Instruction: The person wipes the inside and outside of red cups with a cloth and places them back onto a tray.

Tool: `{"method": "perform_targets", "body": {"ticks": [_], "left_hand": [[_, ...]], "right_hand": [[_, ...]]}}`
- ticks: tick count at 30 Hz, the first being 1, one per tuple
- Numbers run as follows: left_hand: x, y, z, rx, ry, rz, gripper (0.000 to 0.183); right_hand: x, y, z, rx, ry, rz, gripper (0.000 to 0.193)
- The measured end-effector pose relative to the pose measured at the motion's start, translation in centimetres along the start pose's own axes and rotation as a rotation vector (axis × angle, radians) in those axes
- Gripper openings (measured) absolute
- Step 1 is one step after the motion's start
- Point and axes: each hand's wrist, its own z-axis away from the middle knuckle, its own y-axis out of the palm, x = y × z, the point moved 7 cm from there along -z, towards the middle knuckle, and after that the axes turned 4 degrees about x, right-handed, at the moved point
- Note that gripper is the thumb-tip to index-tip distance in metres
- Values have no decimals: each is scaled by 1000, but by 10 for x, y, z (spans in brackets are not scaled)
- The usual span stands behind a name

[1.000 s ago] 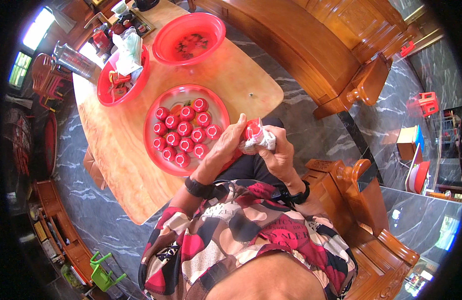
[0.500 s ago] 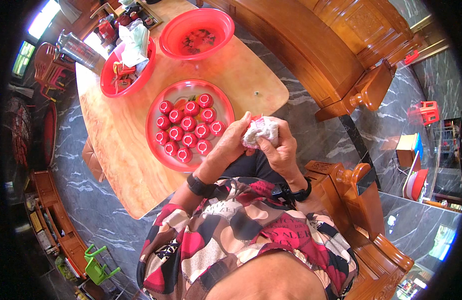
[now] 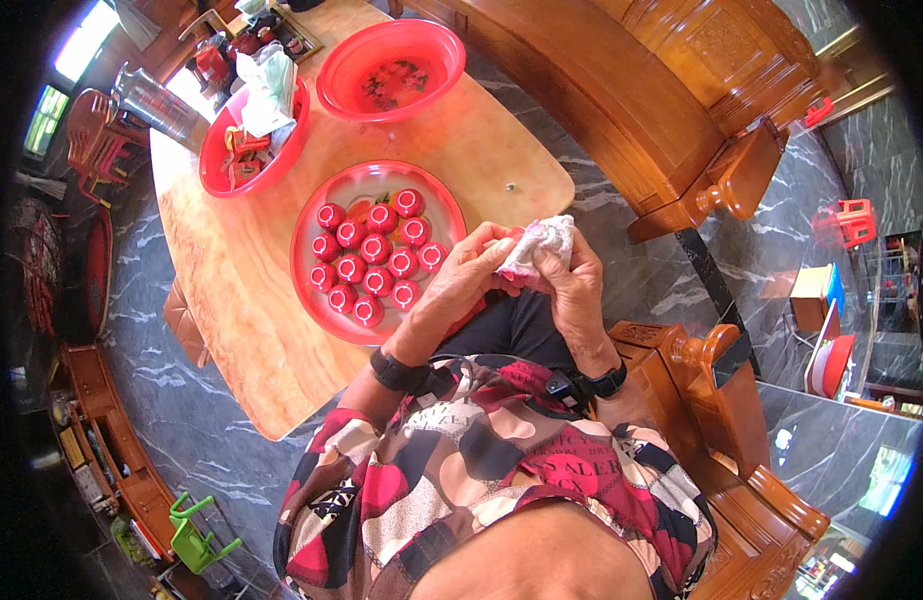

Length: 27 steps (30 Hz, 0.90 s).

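Observation:
In front of my body both hands grip a crumpled white cloth (image 3: pixel 548 240) with pinkish-red parts. My left hand (image 3: pixel 466 272) is closed at its left side, fingertips pressed to it. Closed around the other side is my right hand (image 3: pixel 580 290), its thumb pushed into the folds. A bit of red shows by the left fingertips; whether it is cloth or something wrapped inside, I cannot tell. Left of my hands lies a round red-rimmed tray (image 3: pixel 317 312), holding several small shiny red cups (image 3: pixel 377 248) turned upside down.
On the marble-patterned table (image 3: pixel 227 290) a red basin (image 3: pixel 332 70) stands beyond the tray. Beside it a second red basin (image 3: pixel 214 170) holds plastic bags and small items. A clear tall container (image 3: pixel 157 100) is at the far left. Wooden benches (image 3: pixel 622 110) flank the table's right side.
Both hands have shifted slightly right with the cloth, and the cloth has turned and now stands higher above the right fingers. The cups on the tray have not moved.

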Motion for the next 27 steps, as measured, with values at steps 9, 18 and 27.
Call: {"method": "perform_targets", "body": {"ticks": [9, 18, 27], "left_hand": [[10, -2, 1, -31, -143, 405, 36], [27, -7, 7, 262, -354, 586, 40], [16, -15, 2, 24, -133, 253, 32]], "right_hand": [[11, 15, 13, 96, -151, 242, 23], [8, 9, 27, 199, -403, 750, 47], [21, 17, 26, 191, -529, 870, 35]]}}
